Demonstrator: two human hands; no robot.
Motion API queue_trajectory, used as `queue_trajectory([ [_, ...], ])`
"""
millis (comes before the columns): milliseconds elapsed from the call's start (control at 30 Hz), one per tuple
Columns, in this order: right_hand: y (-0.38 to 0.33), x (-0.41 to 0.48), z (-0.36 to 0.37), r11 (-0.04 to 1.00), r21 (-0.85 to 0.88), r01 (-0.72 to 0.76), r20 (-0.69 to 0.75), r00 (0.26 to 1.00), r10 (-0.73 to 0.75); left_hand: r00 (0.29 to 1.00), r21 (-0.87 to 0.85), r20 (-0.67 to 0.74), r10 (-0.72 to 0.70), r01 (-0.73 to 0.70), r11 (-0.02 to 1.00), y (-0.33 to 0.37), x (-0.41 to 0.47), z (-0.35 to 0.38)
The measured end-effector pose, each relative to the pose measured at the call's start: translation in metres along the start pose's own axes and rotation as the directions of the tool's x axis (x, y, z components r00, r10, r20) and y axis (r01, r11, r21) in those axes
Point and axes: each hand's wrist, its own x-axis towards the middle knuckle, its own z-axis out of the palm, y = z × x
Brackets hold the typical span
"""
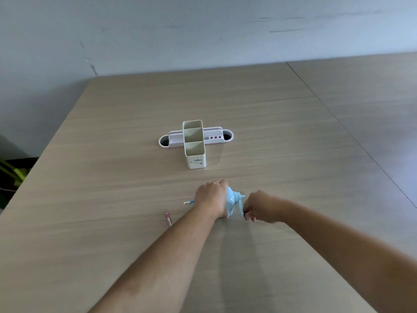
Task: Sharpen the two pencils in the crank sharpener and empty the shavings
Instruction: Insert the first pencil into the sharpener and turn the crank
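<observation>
Head view: high, facing forward-down across table (pixel 270 109), toward wall (pixel 203 30).

Blue sharpener (pixel 233 199) upright; pink pencil (pixel 168 218) lies left.

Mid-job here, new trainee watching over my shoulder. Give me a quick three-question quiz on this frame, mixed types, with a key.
1. True or false: the left hand rests on the blue sharpener while the right hand grips its crank handle.
2. Where is the pink pencil? A) in the sharpener B) lying loose on the table, left of the left forearm C) in the white desk organizer
3. Fill in: the second pencil pokes out from behind the left ____.

Key: 1 true; 2 B; 3 hand. The pink pencil's dark tip points away from the person. Whether the second pencil sits in the sharpener is hidden by the left hand.
</observation>
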Motion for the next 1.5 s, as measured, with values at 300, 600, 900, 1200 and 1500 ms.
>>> queue_trajectory([
  [300,0.003,0.043,-0.028,1.0,0.004,-0.022,-0.281,0.959,0.022,1.0,-0.041,-0.012,0.022,-0.023,0.999,-0.004,0.001,0.002],
  [600,-0.004,-0.006,-0.039,0.996,-0.024,0.089,0.018,0.996,-0.088,0.999,-0.021,-0.045,0.019,-0.02,1.0,-0.002,0.001,0.005],
  [900,0.009,0.027,0.02,0.997,-0.069,-0.046,-0.192,0.981,0.032,0.999,-0.03,-0.048,-0.023,0.021,0.999,0.0,0.003,0.006],
  [1200,0.01,0.043,-0.047,0.992,-0.125,-0.025,-0.316,0.949,-0.015,0.999,0.015,-0.037,0.006,-0.005,1.0,-0.001,0.001,0.006],
  [1500,0.012,0.001,-0.007,0.989,-0.098,0.108,-0.025,0.994,-0.111,0.998,0.022,-0.061,-0.023,0.024,0.999,0.0,0.002,0.008],
])
